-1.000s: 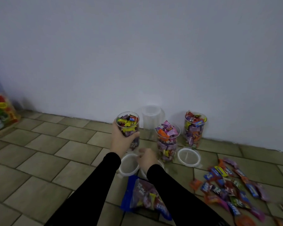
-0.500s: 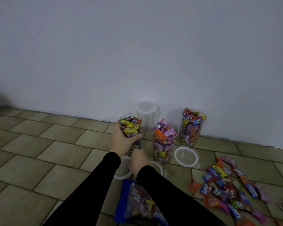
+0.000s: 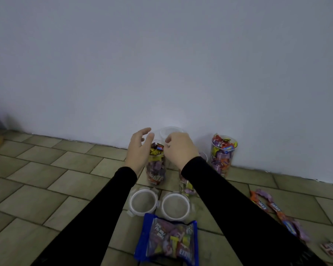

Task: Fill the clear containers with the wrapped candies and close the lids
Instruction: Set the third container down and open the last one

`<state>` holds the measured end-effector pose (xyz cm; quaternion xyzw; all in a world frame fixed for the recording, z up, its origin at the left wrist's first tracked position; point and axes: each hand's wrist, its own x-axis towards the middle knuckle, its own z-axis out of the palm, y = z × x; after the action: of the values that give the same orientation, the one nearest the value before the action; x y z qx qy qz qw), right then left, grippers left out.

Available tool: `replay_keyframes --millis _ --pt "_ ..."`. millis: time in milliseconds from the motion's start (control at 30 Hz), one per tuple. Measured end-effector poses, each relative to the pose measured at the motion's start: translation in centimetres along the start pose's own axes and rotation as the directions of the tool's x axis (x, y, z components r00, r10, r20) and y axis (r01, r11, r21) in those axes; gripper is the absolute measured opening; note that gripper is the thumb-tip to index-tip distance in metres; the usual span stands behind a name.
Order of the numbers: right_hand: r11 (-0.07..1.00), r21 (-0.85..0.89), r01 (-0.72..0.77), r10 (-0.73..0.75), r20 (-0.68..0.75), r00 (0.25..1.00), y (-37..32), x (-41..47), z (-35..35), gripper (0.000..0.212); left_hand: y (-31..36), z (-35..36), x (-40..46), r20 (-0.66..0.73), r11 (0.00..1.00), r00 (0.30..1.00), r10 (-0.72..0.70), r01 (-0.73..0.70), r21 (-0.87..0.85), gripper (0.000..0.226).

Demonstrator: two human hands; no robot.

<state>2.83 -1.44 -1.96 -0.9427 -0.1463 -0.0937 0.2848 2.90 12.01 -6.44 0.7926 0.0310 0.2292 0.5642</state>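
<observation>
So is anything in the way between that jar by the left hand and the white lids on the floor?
Nothing visible. The candy jar stands on bare tile just behind the two lids, open-topped, with the left hand beside it.

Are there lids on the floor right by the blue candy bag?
Yes, two white-rimmed lids lie flat on the tiles just beyond the blue candy bag.

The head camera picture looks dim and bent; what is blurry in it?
Head view: dim, bluish light; the wide lens bows the floor tiles; the loose candies at the right edge smear with blur; a faint bright patch sits on the wall above the empty container.
</observation>
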Motion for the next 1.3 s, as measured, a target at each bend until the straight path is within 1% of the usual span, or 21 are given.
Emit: replay_keyframes --millis 100,233,333,433,533,600,700,733,800,900,967,1033,1100,1167,1233,1300 --pt "0.999 0.050 -0.009 0.010 -0.019 1.000 1.0 2.1 -1.6 0.022 1.1 0.1 2.2 0.058 0.997 0.998 -0.039 0.035 0.067 0.034" --pt "0.999 0.017 -0.051 0.050 0.044 0.998 3.7 4.5 -2.0 0.025 0.9 -0.4 5.5 0.166 0.982 0.984 -0.063 0.031 0.184 0.027" --pt "0.995 0.013 -0.095 0.093 0.079 0.993 5.0 6.2 -1.7 0.030 -0.5 -1.2 8.4 0.254 0.962 0.955 -0.155 0.087 0.260 0.026" --pt "0.992 -0.020 -0.124 0.125 0.148 0.981 5.5 7.7 -1.3 0.044 -1.8 -0.8 10.4 0.372 0.936 0.894 -0.249 0.124 0.329 0.038" --pt "0.985 -0.030 -0.167 0.170 0.216 0.962 5.8 9.2 -0.7 0.054 -3.1 0.4 11.9 0.484 0.931 0.821 -0.304 0.147 0.335 0.043" --pt "0.982 -0.030 -0.186 0.188 0.241 0.952 6.0 9.7 -0.4 0.052 -4.2 0.8 12.8 0.522 0.926 0.782 -0.340 0.180 0.332 0.042" --pt "0.976 0.042 -0.216 0.201 0.230 0.952 6.3 10.3 0.0 0.048 -5.1 1.5 13.9 0.613 0.926 0.701 -0.365 0.201 0.321 0.046" --pt "0.973 0.062 -0.220 0.202 0.219 0.955 6.4 10.3 0.2 0.049 -5.3 1.7 14.1 0.637 0.930 0.685 -0.354 0.188 0.315 0.049" --pt "0.970 0.090 -0.227 0.207 0.191 0.960 6.5 10.3 0.6 0.051 -5.3 2.1 14.1 0.654 0.938 0.679 -0.333 0.172 0.300 0.050" --pt "0.961 0.166 -0.220 0.197 0.142 0.970 6.4 10.2 0.7 0.057 -4.4 2.0 14.2 0.641 0.954 0.709 -0.296 0.190 0.230 0.049" --pt "0.955 0.232 -0.186 0.173 0.078 0.982 6.3 10.2 0.0 0.060 -3.2 1.5 14.2 0.630 0.968 0.735 -0.253 0.188 0.169 0.050" --pt "0.940 0.305 -0.152 0.157 0.008 0.988 5.9 9.9 -1.0 0.061 -1.4 0.9 14.1 0.621 0.982 0.760 -0.191 0.148 0.121 0.054" --pt "0.923 0.367 -0.114 0.145 -0.060 0.988 5.4 9.4 -2.1 0.060 0.4 0.4 13.8 0.613 0.994 0.783 -0.107 0.083 0.068 0.057" --pt "0.896 0.439 -0.065 0.142 -0.144 0.979 5.0 8.4 -3.6 0.058 2.3 0.2 13.1 0.596 1.000 0.802 0.023 -0.006 -0.029 0.060" --pt "0.851 0.525 -0.022 0.158 -0.215 0.964 4.7 7.4 -5.0 0.055 3.8 0.4 12.1 0.534 0.990 0.833 0.141 -0.105 -0.098 0.066" --pt "0.789 0.615 0.004 0.191 -0.252 0.949 4.7 6.2 -6.2 0.053 5.2 1.2 10.5 0.449 0.971 0.861 0.239 -0.209 -0.117 0.069"
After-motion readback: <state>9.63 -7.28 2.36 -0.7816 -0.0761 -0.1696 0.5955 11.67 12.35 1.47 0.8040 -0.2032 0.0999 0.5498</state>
